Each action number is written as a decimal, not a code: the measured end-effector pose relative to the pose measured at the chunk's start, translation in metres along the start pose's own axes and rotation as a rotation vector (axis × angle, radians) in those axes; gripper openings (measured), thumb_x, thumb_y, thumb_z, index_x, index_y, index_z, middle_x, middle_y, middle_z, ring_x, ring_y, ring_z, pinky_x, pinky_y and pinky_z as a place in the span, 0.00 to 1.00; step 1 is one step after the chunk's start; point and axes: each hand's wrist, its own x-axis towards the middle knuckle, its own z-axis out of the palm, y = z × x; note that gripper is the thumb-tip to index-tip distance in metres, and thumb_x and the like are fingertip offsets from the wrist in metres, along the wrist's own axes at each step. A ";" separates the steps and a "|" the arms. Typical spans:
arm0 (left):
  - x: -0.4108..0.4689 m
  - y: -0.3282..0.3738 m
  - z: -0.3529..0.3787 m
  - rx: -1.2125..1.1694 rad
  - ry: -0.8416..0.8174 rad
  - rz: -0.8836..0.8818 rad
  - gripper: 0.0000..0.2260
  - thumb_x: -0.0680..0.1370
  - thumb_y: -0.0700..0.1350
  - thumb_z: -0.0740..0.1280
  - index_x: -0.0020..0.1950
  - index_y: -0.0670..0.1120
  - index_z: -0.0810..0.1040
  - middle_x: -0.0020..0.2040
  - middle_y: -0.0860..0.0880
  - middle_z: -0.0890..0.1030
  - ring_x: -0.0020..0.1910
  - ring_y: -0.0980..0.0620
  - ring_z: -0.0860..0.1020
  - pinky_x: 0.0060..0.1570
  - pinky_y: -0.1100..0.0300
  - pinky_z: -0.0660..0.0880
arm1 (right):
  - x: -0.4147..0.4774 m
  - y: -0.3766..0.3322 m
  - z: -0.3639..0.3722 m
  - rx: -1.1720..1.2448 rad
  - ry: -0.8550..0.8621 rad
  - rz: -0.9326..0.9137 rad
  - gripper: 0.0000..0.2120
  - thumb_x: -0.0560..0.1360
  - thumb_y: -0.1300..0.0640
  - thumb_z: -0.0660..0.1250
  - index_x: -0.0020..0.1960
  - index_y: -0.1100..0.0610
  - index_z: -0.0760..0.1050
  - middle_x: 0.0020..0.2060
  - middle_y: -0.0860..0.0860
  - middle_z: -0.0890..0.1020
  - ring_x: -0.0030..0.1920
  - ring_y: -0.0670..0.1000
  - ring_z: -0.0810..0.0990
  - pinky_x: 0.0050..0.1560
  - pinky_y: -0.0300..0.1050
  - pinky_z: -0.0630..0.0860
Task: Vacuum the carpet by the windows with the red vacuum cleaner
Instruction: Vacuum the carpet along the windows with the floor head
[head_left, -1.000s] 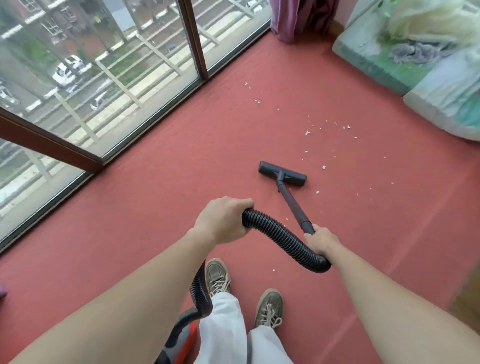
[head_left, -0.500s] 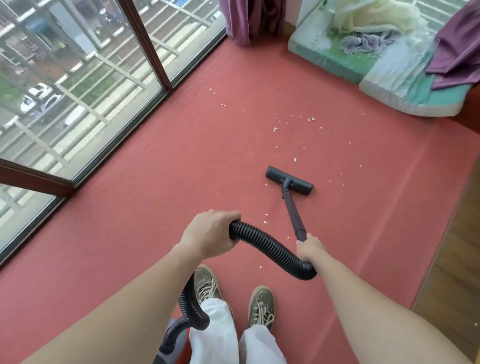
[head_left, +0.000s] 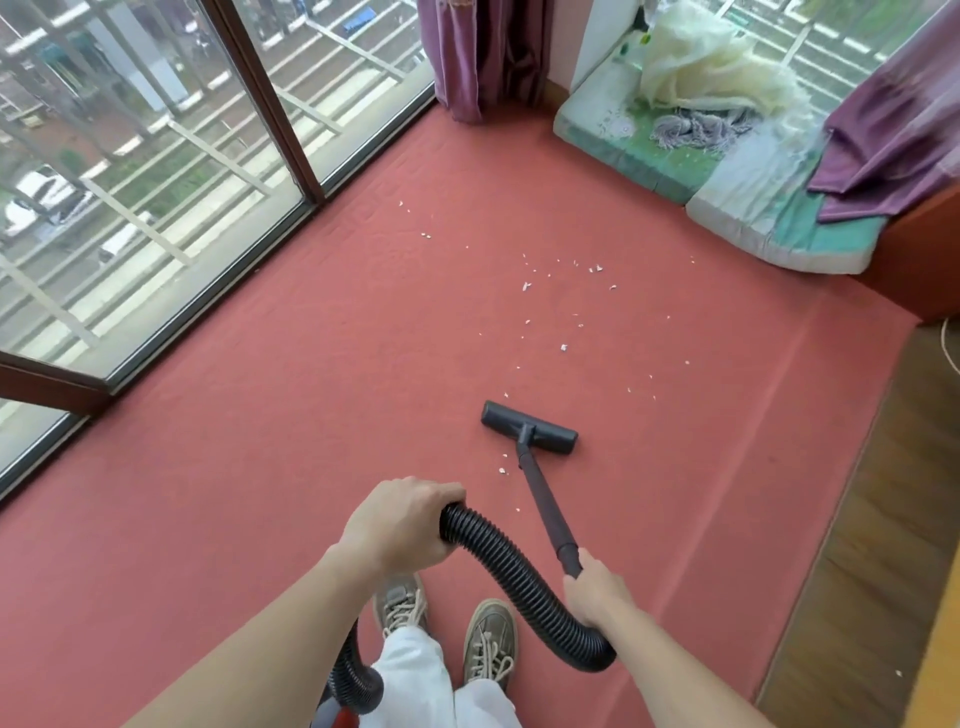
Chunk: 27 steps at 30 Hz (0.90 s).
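Vacuum floor head (head_left: 529, 427) flat on red carpet (head_left: 249, 493), ahead of both hands. Wand (head_left: 548, 506) running back to right hand (head_left: 597, 595). Red canister (head_left: 344, 721) barely in view, behind left forearm by the feet. White scraps (head_left: 563, 347) scattered beyond head; a few just behind it, nearer hands, likely missed on a fwd-only stroke. Hose (head_left: 519, 569) looped low btwn hands, above shoes (head_left: 488, 642): snag/trip risk. Right hand clamped round wand end. Left hand (head_left: 400, 525) curled round hose. Windows (head_left: 130, 182) off to left of left hand.
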 end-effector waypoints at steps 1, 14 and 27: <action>0.004 -0.001 0.000 -0.007 -0.002 -0.002 0.05 0.69 0.49 0.64 0.41 0.53 0.69 0.35 0.55 0.78 0.35 0.48 0.77 0.34 0.55 0.74 | 0.005 -0.003 -0.005 -0.007 0.016 -0.003 0.26 0.80 0.53 0.56 0.78 0.48 0.57 0.68 0.54 0.74 0.65 0.58 0.75 0.60 0.43 0.71; 0.025 -0.040 -0.021 -0.087 0.198 -0.119 0.05 0.70 0.47 0.68 0.43 0.52 0.73 0.32 0.54 0.76 0.33 0.45 0.76 0.33 0.53 0.74 | 0.080 -0.088 -0.071 -0.133 0.141 0.018 0.20 0.78 0.58 0.57 0.70 0.57 0.65 0.64 0.58 0.75 0.63 0.60 0.75 0.50 0.43 0.67; -0.041 -0.022 0.015 -0.162 0.195 -0.118 0.05 0.70 0.48 0.69 0.41 0.53 0.73 0.29 0.54 0.76 0.31 0.49 0.75 0.30 0.55 0.72 | 0.037 -0.041 0.000 -0.118 0.078 -0.023 0.21 0.76 0.57 0.58 0.69 0.54 0.68 0.62 0.56 0.76 0.61 0.59 0.76 0.54 0.47 0.70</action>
